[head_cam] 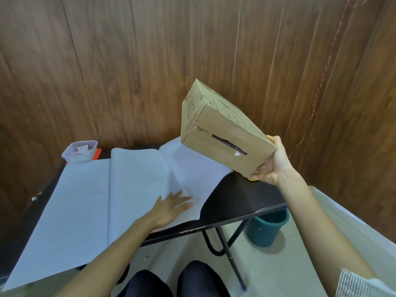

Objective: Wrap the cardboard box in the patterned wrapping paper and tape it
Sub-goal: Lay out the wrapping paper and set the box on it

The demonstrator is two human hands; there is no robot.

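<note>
Head view: early stage, by my read. Wrapping paper point(85, 200) lies spread flat, pale side up (pattern not visible, prob. face down), over most of the table point(242, 196). Cardboard box point(225, 133) is in the air above the paper's far right corner, tilted, not touching it. Right hand point(270, 166) grips the box's near end, fingers curled round it. Left hand point(171, 207) rests flat on the paper near its right edge, fingers straight, holding nothing.

Done: sheet laid out. Left: set box on paper, fold sides over, close ends, tape, i.e. approx. all the wrapping. No tape roll I can id; a small yellow bit point(249, 179) just off the paper's right edge is too hidden to tell.

Count: 1 box, 1 sheet, 2 hands, 1 clear plastic tub point(80, 152) at the paper's far left corner, 1 teal bucket point(266, 228) lower down, right of the paper.
</note>
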